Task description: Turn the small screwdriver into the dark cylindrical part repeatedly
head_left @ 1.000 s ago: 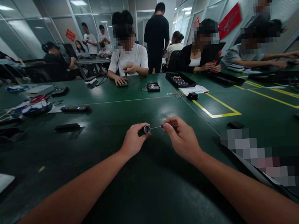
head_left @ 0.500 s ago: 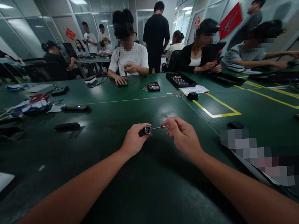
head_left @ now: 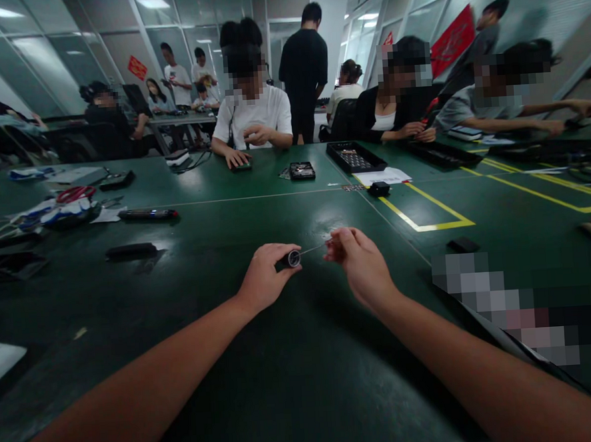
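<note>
While the left hand (head_left: 265, 279) pinches a small black cylinder (head_left: 292, 258) over the green table (head_left: 216, 226), the right hand (head_left: 361, 267), at its three o'clock, pinches a thin screwdriver (head_left: 313, 249) whose tip meets it.

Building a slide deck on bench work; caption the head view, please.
Left hand grips a small black cylinder while right hand holds a thin tool to it.

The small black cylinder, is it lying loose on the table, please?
No, the left hand grips the small black cylinder above the green table.
</note>
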{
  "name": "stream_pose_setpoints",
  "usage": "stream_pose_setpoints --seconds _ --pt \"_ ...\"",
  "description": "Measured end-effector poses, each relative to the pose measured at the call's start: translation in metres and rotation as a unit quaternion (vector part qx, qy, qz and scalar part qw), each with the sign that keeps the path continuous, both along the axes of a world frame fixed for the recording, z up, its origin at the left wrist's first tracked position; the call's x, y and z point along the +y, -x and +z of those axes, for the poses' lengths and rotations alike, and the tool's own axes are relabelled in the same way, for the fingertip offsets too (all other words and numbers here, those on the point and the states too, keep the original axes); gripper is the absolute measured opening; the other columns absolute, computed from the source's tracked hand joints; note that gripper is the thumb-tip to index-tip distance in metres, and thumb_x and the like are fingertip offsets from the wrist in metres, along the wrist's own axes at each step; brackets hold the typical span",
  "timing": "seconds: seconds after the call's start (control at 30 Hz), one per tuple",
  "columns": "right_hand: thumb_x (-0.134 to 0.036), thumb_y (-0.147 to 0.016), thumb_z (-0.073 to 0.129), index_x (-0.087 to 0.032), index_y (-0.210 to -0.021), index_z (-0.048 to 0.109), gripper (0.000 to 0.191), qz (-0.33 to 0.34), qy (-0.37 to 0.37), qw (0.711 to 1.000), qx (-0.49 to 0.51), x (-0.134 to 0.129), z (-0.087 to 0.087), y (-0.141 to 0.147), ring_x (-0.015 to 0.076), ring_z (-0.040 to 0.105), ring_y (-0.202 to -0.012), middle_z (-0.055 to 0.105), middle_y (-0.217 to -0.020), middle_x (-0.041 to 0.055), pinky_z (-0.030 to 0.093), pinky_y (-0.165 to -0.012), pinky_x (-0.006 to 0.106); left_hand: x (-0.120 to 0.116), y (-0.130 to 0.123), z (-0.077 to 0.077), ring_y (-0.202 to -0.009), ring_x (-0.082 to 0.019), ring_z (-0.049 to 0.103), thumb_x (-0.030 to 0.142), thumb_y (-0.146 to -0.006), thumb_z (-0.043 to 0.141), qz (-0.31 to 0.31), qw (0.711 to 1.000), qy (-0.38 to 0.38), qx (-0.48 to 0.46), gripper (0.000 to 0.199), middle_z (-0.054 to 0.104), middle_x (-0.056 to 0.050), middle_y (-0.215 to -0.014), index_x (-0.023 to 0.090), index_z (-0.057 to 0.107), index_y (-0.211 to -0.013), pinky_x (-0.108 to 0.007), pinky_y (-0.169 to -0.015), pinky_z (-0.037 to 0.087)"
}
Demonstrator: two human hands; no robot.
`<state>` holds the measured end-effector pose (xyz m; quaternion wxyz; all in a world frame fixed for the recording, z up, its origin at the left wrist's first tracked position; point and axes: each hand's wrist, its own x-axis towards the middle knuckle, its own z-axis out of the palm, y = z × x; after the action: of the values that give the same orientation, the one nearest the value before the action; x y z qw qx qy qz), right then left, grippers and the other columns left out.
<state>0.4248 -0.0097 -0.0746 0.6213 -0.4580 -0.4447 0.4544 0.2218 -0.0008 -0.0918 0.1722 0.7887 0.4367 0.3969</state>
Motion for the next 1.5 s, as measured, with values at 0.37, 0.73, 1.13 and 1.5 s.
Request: stream_pose_setpoints --seconds 0.37,0.73,1.13,1.5 --pt "-0.053 -0.091 0.061 -0.024 -0.090 0.060 0.029 -0.010 -0.028 0.999 -0.022 0.008 -0.009 -0.002 0.0158 0.063 -0.068 0.064 -0.076 -0.0008 0.057 -0.069 0.034 0.006 0.003 -0.004 -0.114 -0.026 0.065 0.020 -0.086 0.077 0.031 0.999 0.022 0.028 0.034 0.074 -0.004 -0.119 0.027 0.071 -0.119 -0.049 -0.104 0.047" --pt "-0.046 -0.100 0.051 -0.022 -0.095 0.059 0.026 0.000 -0.093 0.979 -0.179 -0.002 0.001 -0.001 0.0170 0.062 -0.071 0.065 -0.078 0.0005 0.050 -0.070 0.034 0.005 0.002 -0.002 -0.113 -0.025 0.066 0.017 -0.082 0.080 0.025 0.999 0.012 0.032 0.035 0.076 -0.005 -0.116 0.025 0.073 -0.116 -0.047 -0.105 0.047" --pt "-0.040 -0.104 0.047 -0.024 -0.099 0.058 0.019 -0.022 -0.139 0.942 -0.304 -0.011 0.007 -0.005 0.0195 0.065 -0.075 0.068 -0.082 0.0027 0.049 -0.070 0.036 0.007 0.003 -0.005 -0.112 -0.025 0.065 0.017 -0.083 0.078 0.030 0.998 0.039 0.036 0.035 0.075 -0.003 -0.116 0.027 0.073 -0.116 -0.048 -0.104 0.046" --pt "-0.039 -0.103 0.047 -0.024 -0.099 0.057 0.018 0.014 -0.139 0.936 -0.323 -0.012 0.008 -0.003 0.0194 0.066 -0.074 0.068 -0.080 0.0022 0.049 -0.070 0.035 0.008 0.003 -0.007 -0.111 -0.024 0.066 0.016 -0.083 0.078 0.014 0.999 0.027 0.043 0.033 0.076 -0.003 -0.115 0.026 0.074 -0.114 -0.047 -0.103 0.045"
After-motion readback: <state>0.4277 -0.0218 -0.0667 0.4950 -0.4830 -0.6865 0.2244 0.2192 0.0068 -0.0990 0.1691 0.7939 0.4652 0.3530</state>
